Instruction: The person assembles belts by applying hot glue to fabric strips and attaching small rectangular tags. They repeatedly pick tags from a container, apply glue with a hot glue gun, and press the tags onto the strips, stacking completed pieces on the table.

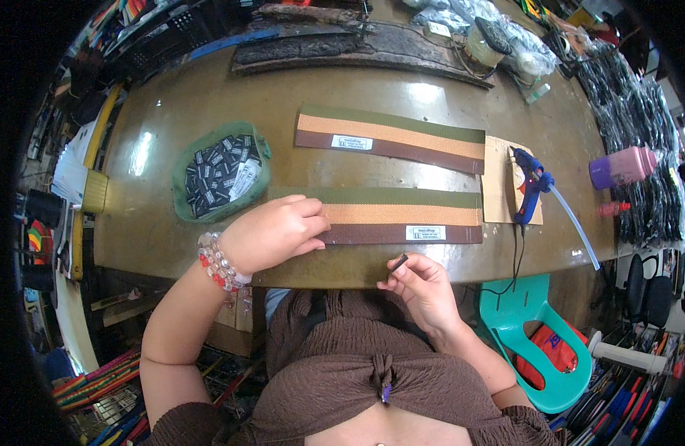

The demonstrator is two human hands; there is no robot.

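Note:
My left hand rests palm-down on the left end of the near striped band, a strip of green, tan and brown cloth with a small white label near its right end. My right hand hovers at the table's front edge, just below that band, pinching a small dark label between fingertips. A second striped band with a white label lies farther back on the table.
A green bowl full of small black and white labels sits left of the bands. A blue glue gun lies on a cardboard piece at the right, its cord hanging over the edge. Purple-pink bottle, turquoise plastic chair, bagged goods behind.

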